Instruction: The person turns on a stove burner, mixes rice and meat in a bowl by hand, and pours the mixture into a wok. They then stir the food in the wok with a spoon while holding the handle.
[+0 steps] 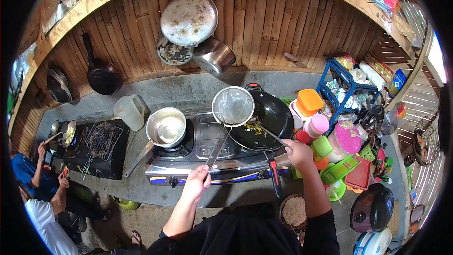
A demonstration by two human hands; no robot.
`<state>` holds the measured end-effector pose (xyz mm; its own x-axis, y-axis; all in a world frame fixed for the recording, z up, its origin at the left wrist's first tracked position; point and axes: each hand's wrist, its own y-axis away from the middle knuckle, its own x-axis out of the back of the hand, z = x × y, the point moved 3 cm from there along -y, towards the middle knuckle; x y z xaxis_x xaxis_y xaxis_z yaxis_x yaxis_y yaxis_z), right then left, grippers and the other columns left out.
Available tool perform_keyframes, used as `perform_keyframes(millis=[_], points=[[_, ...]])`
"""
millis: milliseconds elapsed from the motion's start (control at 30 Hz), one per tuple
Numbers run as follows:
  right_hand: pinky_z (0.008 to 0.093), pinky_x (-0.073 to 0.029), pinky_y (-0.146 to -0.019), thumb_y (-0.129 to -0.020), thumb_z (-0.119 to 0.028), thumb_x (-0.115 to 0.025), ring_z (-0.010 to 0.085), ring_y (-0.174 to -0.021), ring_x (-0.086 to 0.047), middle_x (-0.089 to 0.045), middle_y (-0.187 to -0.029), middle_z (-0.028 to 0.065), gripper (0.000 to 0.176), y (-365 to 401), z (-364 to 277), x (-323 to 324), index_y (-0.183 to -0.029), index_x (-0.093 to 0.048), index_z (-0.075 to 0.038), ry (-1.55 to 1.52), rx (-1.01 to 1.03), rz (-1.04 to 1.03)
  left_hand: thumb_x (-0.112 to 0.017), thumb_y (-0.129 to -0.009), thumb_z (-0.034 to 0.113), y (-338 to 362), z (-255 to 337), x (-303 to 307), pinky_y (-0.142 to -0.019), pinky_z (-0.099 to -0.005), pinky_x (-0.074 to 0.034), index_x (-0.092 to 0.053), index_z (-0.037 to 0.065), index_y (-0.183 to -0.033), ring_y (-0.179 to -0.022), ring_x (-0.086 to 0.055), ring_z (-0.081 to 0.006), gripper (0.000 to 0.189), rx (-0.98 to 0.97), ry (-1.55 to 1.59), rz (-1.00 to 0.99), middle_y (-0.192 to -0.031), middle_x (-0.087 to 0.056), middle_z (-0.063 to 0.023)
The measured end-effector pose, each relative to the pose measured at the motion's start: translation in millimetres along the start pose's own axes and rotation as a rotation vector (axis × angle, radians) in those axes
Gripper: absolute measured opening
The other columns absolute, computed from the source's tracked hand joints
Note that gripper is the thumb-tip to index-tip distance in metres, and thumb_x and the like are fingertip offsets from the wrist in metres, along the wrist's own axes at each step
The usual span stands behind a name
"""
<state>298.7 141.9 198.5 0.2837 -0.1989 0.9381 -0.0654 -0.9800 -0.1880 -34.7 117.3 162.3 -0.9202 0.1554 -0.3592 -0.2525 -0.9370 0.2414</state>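
My left hand (198,179) is closed around the handle of a round mesh strainer (232,105), which I hold above the stove, its rim overlapping the left side of the black wok (277,115) in view. My right hand (299,153) grips a long, thin-handled metal utensil (270,135). Its far end reaches into the wok beside small yellow and green food bits (257,130); whether it is a ladle or a spatula I cannot make out. The wok sits on the right burner of the gas stove (212,137), its black-and-red handle (274,174) pointing toward me.
A saucepan (166,127) stands on the left burner, beside a plastic jug (130,112). Coloured plastic containers (322,146) and a blue rack (347,78) crowd the right. Two people work at another stove (101,148) at far left. A rice cooker (372,208) is at lower right.
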Motion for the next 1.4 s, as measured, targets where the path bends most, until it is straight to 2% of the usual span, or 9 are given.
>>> perform_keyframes(millis=[100, 167, 300, 500, 733, 967, 1033, 1267, 1400], points=[[0.0418, -0.048, -0.072, -0.079, -0.018, -0.056, 0.0292, -0.087, -0.060, -0.063, -0.091, 0.0097, 0.027, 8, 7, 4, -0.105, -0.062, -0.020, 0.009, -0.048, -0.056, -0.035, -0.096, 0.020, 2, -1, 3, -0.039, -0.0210, -0.023, -0.058, 0.000, -0.105, -0.040, -0.029, -0.0064, 0.032, -0.009, -0.004, 0.008, -0.046, -0.037, 0.0027], [0.0420, -0.048, -0.070, -0.078, -0.018, -0.056, 0.0300, -0.084, -0.060, -0.063, -0.088, 0.0101, 0.027, 14, 18, 14, -0.104, -0.062, -0.021, -0.041, 0.042, 0.038, -0.035, -0.096, 0.020, 5, -2, 4, -0.039, -0.0211, -0.023, -0.059, 0.000, -0.105, -0.040, -0.029, -0.0063, 0.032, -0.010, -0.005, 0.015, -0.046, -0.037, 0.0027], [0.0426, -0.048, -0.068, -0.077, -0.016, -0.056, 0.0322, -0.077, -0.061, -0.063, -0.082, 0.0129, 0.028, 12, 23, 31, -0.103, -0.063, -0.019, -0.016, -0.022, 0.045, -0.035, -0.096, 0.020, 8, -4, 6, -0.039, -0.0211, -0.023, -0.059, 0.001, -0.104, -0.040, -0.029, -0.0063, 0.032, 0.001, -0.012, 0.042, -0.046, -0.037, 0.0029], [0.0441, -0.048, -0.069, -0.077, -0.015, -0.056, 0.0327, -0.078, -0.061, -0.064, -0.084, 0.0133, 0.027, 8, 30, 12, -0.102, -0.064, -0.019, -0.031, -0.035, 0.068, -0.035, -0.096, 0.021, 12, 1, -1, -0.040, -0.0211, -0.024, -0.059, 0.001, -0.104, -0.040, -0.030, -0.0063, 0.031, 0.005, -0.020, 0.046, -0.046, -0.038, 0.0029], [0.0415, -0.048, -0.073, -0.076, -0.018, -0.060, 0.0325, -0.083, -0.061, -0.064, -0.089, 0.0144, 0.027, 25, 28, 59, -0.103, -0.065, -0.018, 0.016, -0.154, -0.053, -0.035, -0.096, 0.021, 14, 0, -7, -0.040, -0.0211, -0.024, -0.058, 0.001, -0.103, -0.041, -0.030, -0.0063, 0.031, -0.001, -0.042, 0.016, -0.047, -0.038, 0.0031], [0.0433, -0.048, -0.071, -0.077, -0.017, -0.058, 0.0322, -0.079, -0.061, -0.064, -0.085, 0.0134, 0.027, -1, 37, -8, -0.104, -0.063, -0.019, 0.054, -0.151, -0.017, -0.034, -0.097, 0.021, 18, -3, -13, -0.040, -0.0211, -0.023, -0.058, 0.001, -0.104, -0.040, -0.029, -0.0064, 0.032, 0.022, -0.028, 0.004, -0.047, -0.037, 0.0034], [0.0432, -0.048, -0.073, -0.078, -0.018, -0.058, 0.0318, -0.082, -0.061, -0.064, -0.088, 0.0131, 0.028, -3, 39, -23, -0.106, -0.061, -0.021, -0.071, -0.039, 0.104, -0.034, -0.097, 0.021, 19, -3, -15, -0.040, -0.0211, -0.023, -0.058, 0.001, -0.104, -0.040, -0.029, -0.0063, 0.032, 0.018, -0.029, 0.001, -0.047, -0.037, 0.0034], [0.0425, -0.048, -0.070, -0.077, -0.018, -0.059, 0.0325, -0.081, -0.061, -0.064, -0.090, 0.0134, 0.029, 25, 38, 25, -0.107, -0.062, -0.020, -0.098, -0.030, 0.049, -0.034, -0.097, 0.022, 23, -3, -14, -0.040, -0.0212, -0.024, -0.057, 0.000, -0.105, -0.041, -0.029, -0.0064, 0.033, 0.002, -0.044, -0.008, -0.047, -0.037, 0.0030], [0.0425, -0.048, -0.071, -0.077, -0.018, -0.058, 0.0326, -0.081, -0.061, -0.064, -0.089, 0.0132, 0.029, 19, 41, 7, -0.106, -0.063, -0.020, -0.032, -0.094, 0.002, -0.034, -0.097, 0.022, 23, -11, -11, -0.040, -0.0215, -0.023, -0.057, -0.001, -0.105, -0.041, -0.029, -0.0064, 0.033, 0.011, -0.035, -0.010, -0.047, -0.038, 0.0028]])
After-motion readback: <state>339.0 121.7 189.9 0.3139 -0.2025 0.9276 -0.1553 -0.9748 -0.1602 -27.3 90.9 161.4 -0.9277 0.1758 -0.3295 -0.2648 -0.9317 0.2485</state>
